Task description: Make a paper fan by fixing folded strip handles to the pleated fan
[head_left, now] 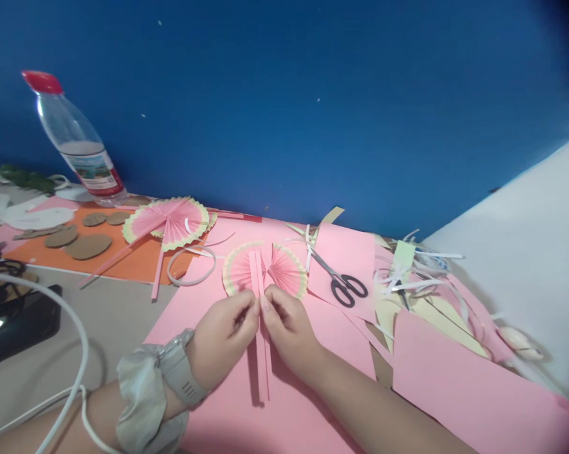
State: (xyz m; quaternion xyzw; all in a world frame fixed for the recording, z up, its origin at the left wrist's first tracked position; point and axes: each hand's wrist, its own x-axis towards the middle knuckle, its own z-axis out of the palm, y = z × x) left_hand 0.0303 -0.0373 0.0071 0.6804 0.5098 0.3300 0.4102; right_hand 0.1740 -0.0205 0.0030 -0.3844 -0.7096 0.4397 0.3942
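Observation:
A pleated pink paper fan (288, 268) with a pale yellow-green scalloped rim is spread in the middle, over pink paper. Two long pink paper strips (262, 372) run from its centre down toward me as a handle. My left hand (225, 334) pinches the strips from the left, thumb and finger closed. From the right, my right hand (288, 328) pinches them at the same height, its fingertips touching those of the left. The fan's lower part is partly hidden behind both hands. Black-handled scissors (343, 284) lie just right of the fan.
Another finished-looking pink fan (171, 221) rests on an orange sheet (118, 249) beside cardboard discs (88, 246). Behind them stands a red-capped bottle (88, 157). Paper scraps (426, 284) and pink sheets (454, 384) lie at right. A white cable (83, 353) crosses the left side, near a black phone-like object (24, 328).

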